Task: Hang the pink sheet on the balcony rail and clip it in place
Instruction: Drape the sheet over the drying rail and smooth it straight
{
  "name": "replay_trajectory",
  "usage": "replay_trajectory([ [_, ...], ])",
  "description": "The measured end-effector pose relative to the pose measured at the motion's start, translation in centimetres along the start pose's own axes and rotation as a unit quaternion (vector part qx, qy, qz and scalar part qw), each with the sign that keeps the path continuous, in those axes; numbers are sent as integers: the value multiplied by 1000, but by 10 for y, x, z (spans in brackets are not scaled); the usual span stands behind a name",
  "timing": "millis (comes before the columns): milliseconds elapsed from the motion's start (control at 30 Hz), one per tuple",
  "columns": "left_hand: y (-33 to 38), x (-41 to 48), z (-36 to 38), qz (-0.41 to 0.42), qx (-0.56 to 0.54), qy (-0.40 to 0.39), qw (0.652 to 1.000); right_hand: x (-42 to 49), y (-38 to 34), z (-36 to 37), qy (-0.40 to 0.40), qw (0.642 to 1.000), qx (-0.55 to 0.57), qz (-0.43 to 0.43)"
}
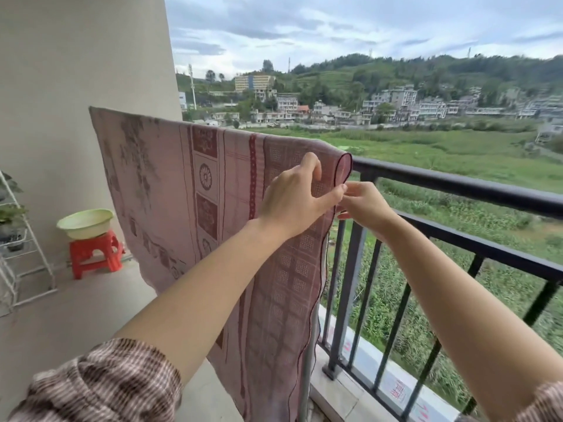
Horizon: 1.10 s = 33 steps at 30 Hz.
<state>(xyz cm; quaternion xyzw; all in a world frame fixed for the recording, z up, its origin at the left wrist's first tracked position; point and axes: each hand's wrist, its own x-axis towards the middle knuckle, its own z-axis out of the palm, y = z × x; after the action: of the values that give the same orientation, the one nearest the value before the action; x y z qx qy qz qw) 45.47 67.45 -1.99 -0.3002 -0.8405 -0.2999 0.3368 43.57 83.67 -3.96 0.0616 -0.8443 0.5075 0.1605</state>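
The pink sheet point(189, 190), patterned with dark red squares and flowers, hangs draped over the black balcony rail point(457, 185) from the wall on the left to the middle. My left hand point(297, 194) rests on the sheet near its right edge, thumb and fingers pinching the cloth just below the rail top. My right hand point(364, 205) meets it from the right, fingertips closed at the sheet's dark hem. No clip can be made out between the fingers.
A pale green basin point(86, 223) sits on a red plastic stool point(96, 254) at the left by the wall. A white wire plant rack point(18, 239) stands at the far left edge. Vertical black bars point(393, 330) run below the rail, fields beyond.
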Motion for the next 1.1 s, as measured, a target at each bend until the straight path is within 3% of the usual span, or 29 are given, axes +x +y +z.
replay_trajectory([
  [300,1,-2,13,-87,80,-66,991,-16,7,-9,10,999,27,-22],
  [567,7,-1,11,-67,30,-41,996,-25,17,-10,-54,998,-12,-1],
  [800,20,-5,-2,-75,-69,-4,995,-25,9,-15,66,995,44,-65],
  [933,16,-27,9,-91,22,-17,995,-43,29,3,56,997,9,-42],
  [1100,4,-46,30,-160,134,-145,967,-46,52,20,-7,995,-101,2],
])
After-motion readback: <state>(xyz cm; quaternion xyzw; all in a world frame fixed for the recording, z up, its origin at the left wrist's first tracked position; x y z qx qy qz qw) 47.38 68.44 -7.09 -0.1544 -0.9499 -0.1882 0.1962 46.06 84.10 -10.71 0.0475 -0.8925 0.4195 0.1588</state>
